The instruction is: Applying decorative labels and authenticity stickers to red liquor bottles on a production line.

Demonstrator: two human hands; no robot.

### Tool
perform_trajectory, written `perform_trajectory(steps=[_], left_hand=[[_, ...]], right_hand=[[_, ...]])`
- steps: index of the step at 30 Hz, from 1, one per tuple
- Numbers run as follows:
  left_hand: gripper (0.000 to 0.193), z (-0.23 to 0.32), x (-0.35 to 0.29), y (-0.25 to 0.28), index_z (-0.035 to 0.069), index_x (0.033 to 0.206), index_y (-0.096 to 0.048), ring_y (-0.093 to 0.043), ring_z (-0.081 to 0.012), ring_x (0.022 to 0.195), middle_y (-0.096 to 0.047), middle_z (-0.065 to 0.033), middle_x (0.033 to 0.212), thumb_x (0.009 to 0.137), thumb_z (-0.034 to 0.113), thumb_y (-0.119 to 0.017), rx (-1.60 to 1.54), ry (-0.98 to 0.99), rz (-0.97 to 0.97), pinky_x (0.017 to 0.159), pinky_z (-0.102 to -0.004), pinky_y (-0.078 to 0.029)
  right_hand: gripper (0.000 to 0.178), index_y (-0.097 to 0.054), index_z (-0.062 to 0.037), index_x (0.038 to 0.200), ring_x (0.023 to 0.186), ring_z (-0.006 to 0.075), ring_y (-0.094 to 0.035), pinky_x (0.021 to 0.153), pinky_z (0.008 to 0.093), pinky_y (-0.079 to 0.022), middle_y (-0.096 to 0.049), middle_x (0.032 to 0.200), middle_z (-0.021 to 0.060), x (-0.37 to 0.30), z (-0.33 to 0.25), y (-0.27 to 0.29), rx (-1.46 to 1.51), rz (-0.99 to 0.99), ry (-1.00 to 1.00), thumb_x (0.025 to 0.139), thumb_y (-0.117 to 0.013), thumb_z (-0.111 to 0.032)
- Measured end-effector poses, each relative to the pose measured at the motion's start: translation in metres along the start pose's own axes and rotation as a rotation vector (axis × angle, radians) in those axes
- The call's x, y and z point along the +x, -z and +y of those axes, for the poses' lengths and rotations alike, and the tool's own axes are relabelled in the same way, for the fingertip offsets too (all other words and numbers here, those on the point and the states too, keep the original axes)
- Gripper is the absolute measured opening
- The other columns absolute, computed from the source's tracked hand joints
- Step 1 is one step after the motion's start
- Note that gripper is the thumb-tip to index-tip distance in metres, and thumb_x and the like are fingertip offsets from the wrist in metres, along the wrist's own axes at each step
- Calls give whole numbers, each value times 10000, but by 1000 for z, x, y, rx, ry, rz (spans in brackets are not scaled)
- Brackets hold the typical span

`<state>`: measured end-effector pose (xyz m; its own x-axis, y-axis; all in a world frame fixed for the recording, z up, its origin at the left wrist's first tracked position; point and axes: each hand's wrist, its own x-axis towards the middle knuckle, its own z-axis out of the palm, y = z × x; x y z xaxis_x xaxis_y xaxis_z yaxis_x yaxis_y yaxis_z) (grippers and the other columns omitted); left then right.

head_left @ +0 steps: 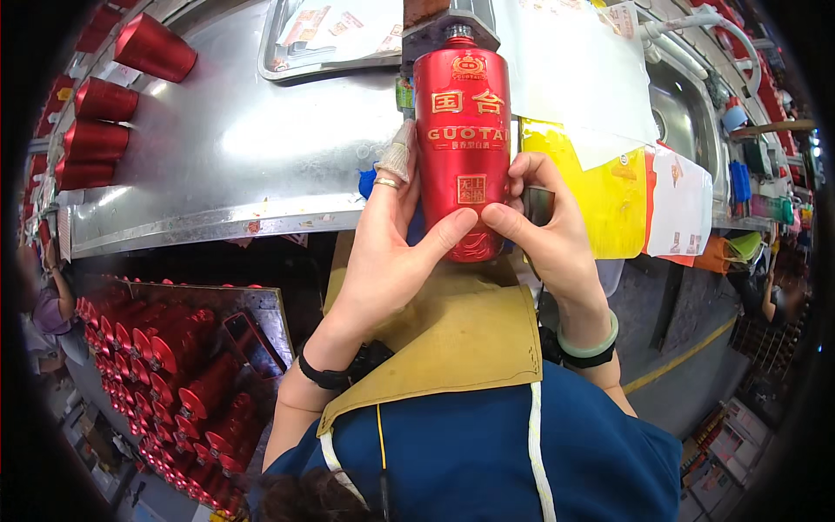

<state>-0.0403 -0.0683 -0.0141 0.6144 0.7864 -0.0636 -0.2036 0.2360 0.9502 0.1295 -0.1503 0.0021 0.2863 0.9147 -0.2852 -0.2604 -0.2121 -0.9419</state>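
A glossy red bottle (pixel 464 165) with gold lettering and emblems lies in front of me, its base toward me. Its clear threaded neck points away and meets a dark metal piece (pixel 450 33). My left hand (pixel 389 217) is closed along the bottle's left side, thumb on the lower face; a ring and a pale cloth finger cover show on it. From the right, my right hand (pixel 548 222) grips the lower side, its thumb near the left one. The undersides of the fingers are hidden behind the bottle. A mustard apron (pixel 444 348) spreads below my hands.
On the steel worktable (pixel 217 157), several red bottles (pixel 104 122) line the left edge, and a metal tray (pixel 287 65) holds label slips. Yellow and white sheets (pixel 600 191) cover the right side by a sink (pixel 683 104). Many red bottles (pixel 191 391) and a phone (pixel 252 342) sit lower left.
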Motion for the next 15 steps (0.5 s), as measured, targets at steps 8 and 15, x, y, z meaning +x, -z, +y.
perform_trajectory(steps=[8,15], left_hand=[[916,1,-1,-1,-57,1621,-167,-423,-265,1465,-377,-205,1599,932,48,-761,41,12,20,1220,-414,-338],[902,2,-1,-2,-55,1619,-178,-423,-261,1465,-384,-198,1593,936,52,-757,34,-7,2,1222,-409,-335]], right_hand=[[400,-520,-75,1173,819,27,-426,740,177,-414,-428,1018,-36,0,0,-1,-18,8,16,906,-818,-85],[408,-521,-77,1175,822,25,-427,750,177,-418,-432,1017,-36,0,0,3,30,-12,-25,897,-820,-72]])
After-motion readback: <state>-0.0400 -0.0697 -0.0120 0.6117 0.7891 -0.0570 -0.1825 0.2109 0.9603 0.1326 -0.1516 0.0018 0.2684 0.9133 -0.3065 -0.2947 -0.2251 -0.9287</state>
